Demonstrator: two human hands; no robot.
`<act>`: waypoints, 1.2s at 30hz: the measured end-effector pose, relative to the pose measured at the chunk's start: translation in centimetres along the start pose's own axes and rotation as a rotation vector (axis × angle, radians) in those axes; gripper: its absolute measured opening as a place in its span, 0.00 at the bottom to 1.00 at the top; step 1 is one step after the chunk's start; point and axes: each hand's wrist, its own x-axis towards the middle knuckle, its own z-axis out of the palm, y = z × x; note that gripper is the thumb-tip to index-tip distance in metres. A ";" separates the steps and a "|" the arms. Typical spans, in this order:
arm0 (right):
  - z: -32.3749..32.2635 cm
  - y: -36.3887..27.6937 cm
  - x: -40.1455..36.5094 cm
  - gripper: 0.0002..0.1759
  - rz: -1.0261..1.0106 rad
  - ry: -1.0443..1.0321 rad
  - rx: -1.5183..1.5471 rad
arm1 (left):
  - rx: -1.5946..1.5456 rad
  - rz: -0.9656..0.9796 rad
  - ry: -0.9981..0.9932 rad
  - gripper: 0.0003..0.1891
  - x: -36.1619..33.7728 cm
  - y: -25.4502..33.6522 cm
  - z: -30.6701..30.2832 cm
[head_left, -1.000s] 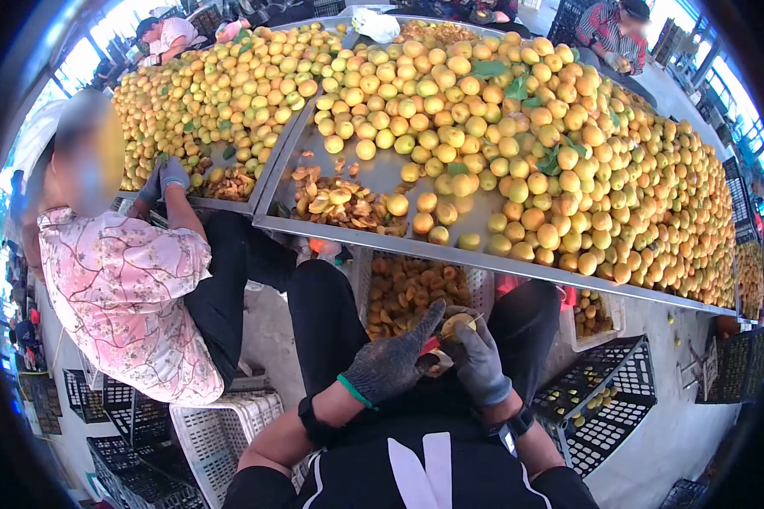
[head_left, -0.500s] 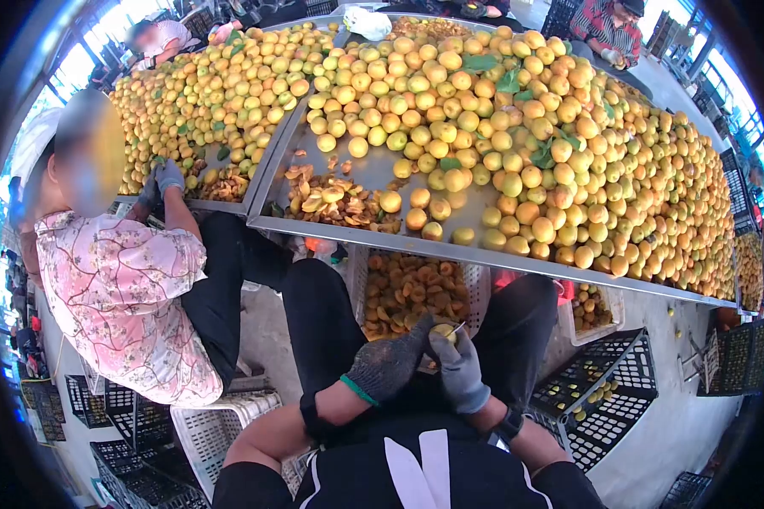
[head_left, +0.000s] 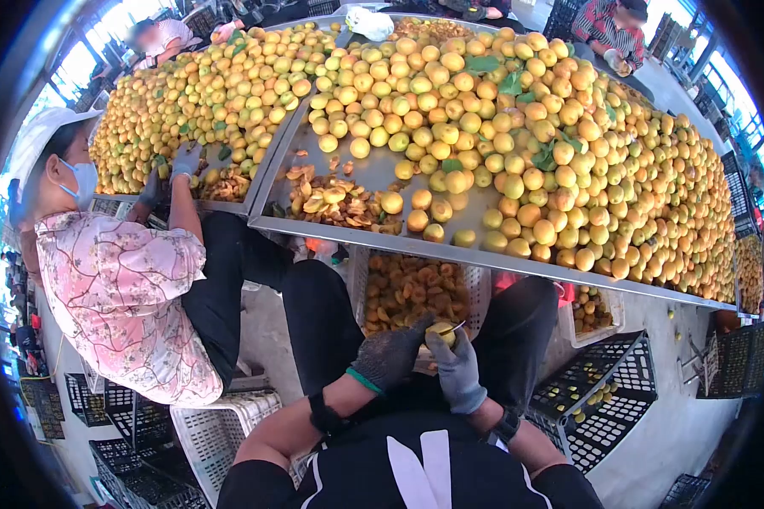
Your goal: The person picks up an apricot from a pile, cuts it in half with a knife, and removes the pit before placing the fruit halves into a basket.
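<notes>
In front of my lap, my right hand (head_left: 458,373), in a grey glove, is closed around a yellow apricot (head_left: 442,333). A thin metal blade (head_left: 459,325) sticks out beside the fruit; its handle is hidden. My left hand (head_left: 388,356), in a dark knit glove with a green cuff, is closed, its fingertips against the apricot's left side. Whatever its fingers grip is hidden. Beneath the hands, between my knees, a white crate (head_left: 477,297) holds many orange-brown apricot halves (head_left: 416,288).
Whole apricots (head_left: 518,161) are heaped on a metal-rimmed table (head_left: 382,236), with a pile of apricot pieces (head_left: 331,199) near its edge. A co-worker in a pink floral shirt (head_left: 119,305) sits at left. Black crates (head_left: 607,407) and a white basket (head_left: 216,433) stand on the floor.
My hands stay together at the apricot, with only slight finger shifts. The co-worker at left has moved a gloved hand forward and right onto the fruit, and their head has moved back left.
</notes>
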 end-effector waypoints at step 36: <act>-4.7 1.0 1.3 0.20 0.400 -0.402 0.840 | -1.110 -0.103 -0.174 0.20 0.4 -0.4 -4.8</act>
